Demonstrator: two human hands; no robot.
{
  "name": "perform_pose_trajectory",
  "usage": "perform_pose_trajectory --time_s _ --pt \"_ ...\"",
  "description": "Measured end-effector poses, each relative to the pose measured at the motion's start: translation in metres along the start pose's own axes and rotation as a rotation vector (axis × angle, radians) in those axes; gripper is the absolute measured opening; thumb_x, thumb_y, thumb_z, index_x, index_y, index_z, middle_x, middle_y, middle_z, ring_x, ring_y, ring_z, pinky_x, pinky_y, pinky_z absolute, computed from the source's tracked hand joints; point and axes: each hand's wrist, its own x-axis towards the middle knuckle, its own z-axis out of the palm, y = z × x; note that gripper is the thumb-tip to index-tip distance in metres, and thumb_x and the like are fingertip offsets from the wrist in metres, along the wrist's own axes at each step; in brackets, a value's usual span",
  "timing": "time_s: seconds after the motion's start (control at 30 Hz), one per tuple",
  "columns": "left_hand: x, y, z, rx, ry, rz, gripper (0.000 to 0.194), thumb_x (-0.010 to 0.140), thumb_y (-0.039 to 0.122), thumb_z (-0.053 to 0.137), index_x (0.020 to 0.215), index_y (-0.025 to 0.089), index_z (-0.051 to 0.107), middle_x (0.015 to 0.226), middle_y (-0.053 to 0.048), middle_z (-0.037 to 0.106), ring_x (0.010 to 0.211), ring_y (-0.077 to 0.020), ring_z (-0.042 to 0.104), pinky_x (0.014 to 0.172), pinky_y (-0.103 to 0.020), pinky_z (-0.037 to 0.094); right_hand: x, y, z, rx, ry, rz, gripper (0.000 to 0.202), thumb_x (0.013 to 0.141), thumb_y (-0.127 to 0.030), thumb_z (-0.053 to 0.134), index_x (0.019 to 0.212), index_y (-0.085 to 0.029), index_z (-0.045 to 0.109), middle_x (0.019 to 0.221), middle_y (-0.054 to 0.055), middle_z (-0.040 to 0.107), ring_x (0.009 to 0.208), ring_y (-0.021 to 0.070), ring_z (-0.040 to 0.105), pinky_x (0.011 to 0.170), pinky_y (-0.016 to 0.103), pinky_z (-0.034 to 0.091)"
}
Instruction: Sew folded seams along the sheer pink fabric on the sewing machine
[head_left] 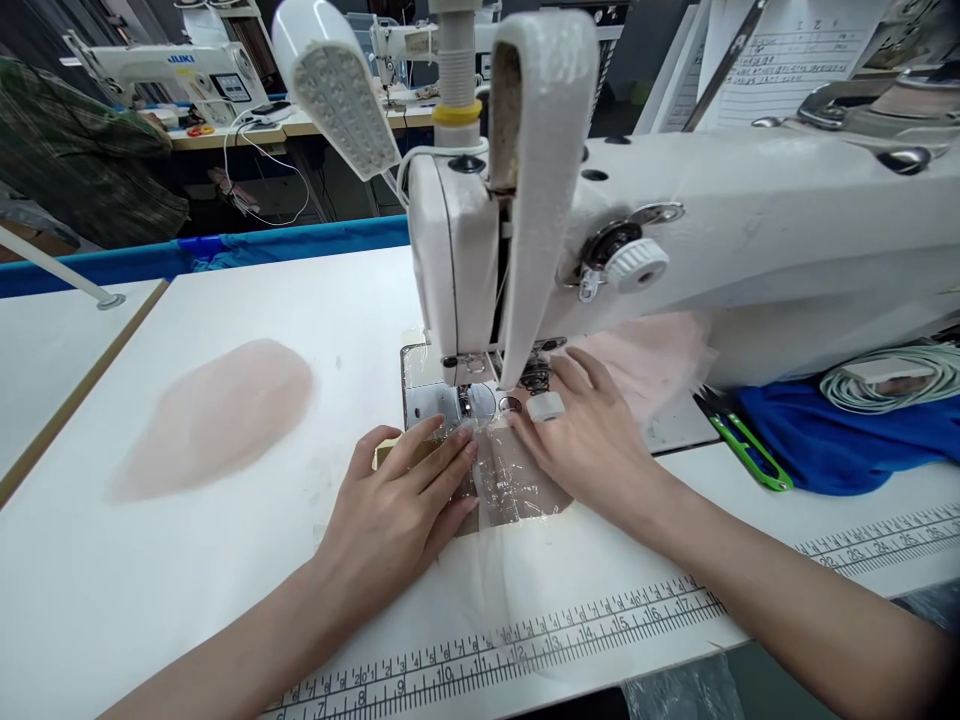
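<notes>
Evidently, sheer material (521,482) lies between spread left grip (390,515) and spread right grip (600,440).

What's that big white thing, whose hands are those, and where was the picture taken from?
It's a sewing machine. A camera on somebody's head looks down at their own hands. The left hand lies flat, fingertips at some thin see-through cloth; the right hand is close beside the needle area. On the white table are a pale pink piece to the left, green snips and a blue cloth to the right, and ruler markings near the front edge.
</notes>
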Motion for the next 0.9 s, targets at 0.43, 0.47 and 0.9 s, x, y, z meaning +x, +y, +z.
perform_pose_trajectory --time_s 0.43,0.47,0.9 --pt "-0.001 -0.001 -0.001 0.093 -0.036 0.009 0.035 0.095 0.03 0.048 0.129 0.023 0.055 0.122 -0.002 0.066 0.119 -0.0251 0.054 0.093 -0.043 0.033 -0.018 -0.025 0.0 0.11 -0.053 -0.211 0.035 0.088 -0.007 0.045 0.119 -0.006 0.061 0.113 0.011 0.068 0.1 0.0241 0.059 0.085 0.038 0.039" --pt "-0.001 0.0 -0.001 0.103 -0.035 0.007 0.035 0.095 0.031 0.049 0.128 0.023 0.056 0.121 -0.002 0.066 0.119 -0.0249 0.054 0.094 -0.043 0.033 -0.018 -0.024 0.001 0.1 -0.059 -0.211 0.036 0.089 -0.007 0.044 0.12 -0.006 0.061 0.114 0.012 0.068 0.1 0.0242 0.059 0.087 0.038 0.039" --pt "0.005 -0.004 0.001 0.145 -0.044 0.021 0.033 0.094 0.034 0.05 0.123 0.024 0.061 0.118 -0.008 0.068 0.121 -0.0288 0.054 0.096 -0.046 0.035 -0.011 -0.018 0.006 0.085 -0.029 -0.206 0.034 0.087 -0.006 0.044 0.116 -0.008 0.063 0.116 0.011 0.067 0.097 0.023 0.059 0.091 0.039 0.038"
